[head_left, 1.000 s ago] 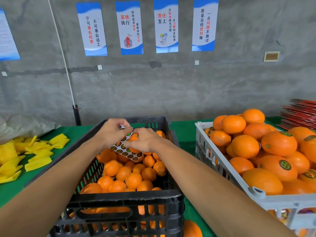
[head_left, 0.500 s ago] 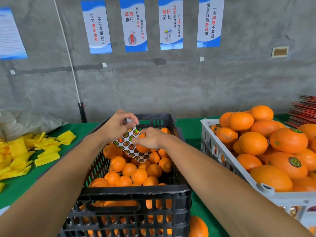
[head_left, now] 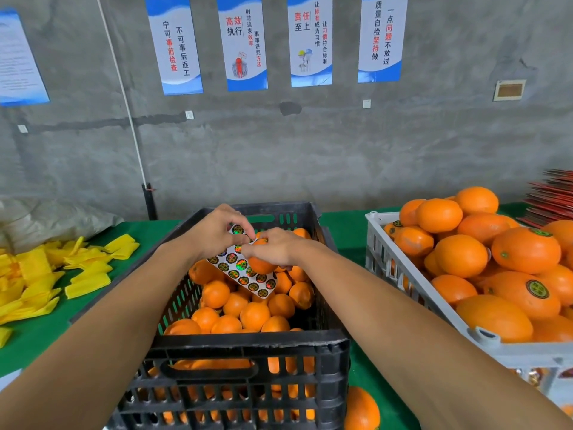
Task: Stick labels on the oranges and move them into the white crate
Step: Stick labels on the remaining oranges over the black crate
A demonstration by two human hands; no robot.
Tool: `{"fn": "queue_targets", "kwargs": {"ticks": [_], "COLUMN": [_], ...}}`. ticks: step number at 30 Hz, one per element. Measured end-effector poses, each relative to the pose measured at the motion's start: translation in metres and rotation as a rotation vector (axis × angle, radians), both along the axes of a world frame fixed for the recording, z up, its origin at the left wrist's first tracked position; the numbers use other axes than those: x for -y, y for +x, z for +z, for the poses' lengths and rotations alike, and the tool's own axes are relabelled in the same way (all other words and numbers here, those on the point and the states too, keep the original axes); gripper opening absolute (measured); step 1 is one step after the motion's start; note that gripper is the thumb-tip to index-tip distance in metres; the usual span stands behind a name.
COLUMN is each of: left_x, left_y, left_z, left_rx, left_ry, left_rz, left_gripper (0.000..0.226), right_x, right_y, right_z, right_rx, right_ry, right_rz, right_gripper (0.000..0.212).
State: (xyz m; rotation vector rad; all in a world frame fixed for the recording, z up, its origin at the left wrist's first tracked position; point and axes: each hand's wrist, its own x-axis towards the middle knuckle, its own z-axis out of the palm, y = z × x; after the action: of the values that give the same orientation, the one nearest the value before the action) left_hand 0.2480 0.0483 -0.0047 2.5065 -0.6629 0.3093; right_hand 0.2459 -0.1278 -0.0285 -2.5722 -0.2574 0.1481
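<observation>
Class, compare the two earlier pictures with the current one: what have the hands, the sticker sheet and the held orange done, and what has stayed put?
Little changed. The left hand still holds the sticker sheet over the black crate; the right hand keeps its grip on one orange, fingertips working at the sheet's upper stickers. The sheet's lower end now hangs freer. The white crate and yellow papers stayed put; only the camera shifted.
</observation>
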Motion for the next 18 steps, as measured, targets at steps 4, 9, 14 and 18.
{"fn": "queue_targets", "kwargs": {"ticks": [4, 9, 14, 18], "left_x": [0.0016, 0.0047, 0.0076, 0.0076], "left_y": [-0.0004, 0.0023, 0.0051, 0.0084], "left_z": [0.0009, 0.0, -0.0013, 0.0034], "left_rx": [-0.043, -0.17, -0.225, -0.29], "left_ry": [-0.012, -0.266, -0.471, -0.755], "left_rz": [-0.011, 0.062, 0.274, 0.306], "left_gripper": [0.008, 0.009, 0.038, 0.034], "right_x": [0.0004, 0.0043, 0.003, 0.0061], "right_y": [0.0004, 0.0028, 0.0035, 0.0048], "right_z": [-0.0002, -0.002, 0.0, 0.0027], "right_rx": [-0.03, 0.006, 0.04, 0.057], "right_ry": [0.012, 0.022, 0.103, 0.24], "right_rz": [-0.006, -0.045, -0.14, -0.244], "right_gripper": [0.09, 0.093, 0.094, 0.086]}}
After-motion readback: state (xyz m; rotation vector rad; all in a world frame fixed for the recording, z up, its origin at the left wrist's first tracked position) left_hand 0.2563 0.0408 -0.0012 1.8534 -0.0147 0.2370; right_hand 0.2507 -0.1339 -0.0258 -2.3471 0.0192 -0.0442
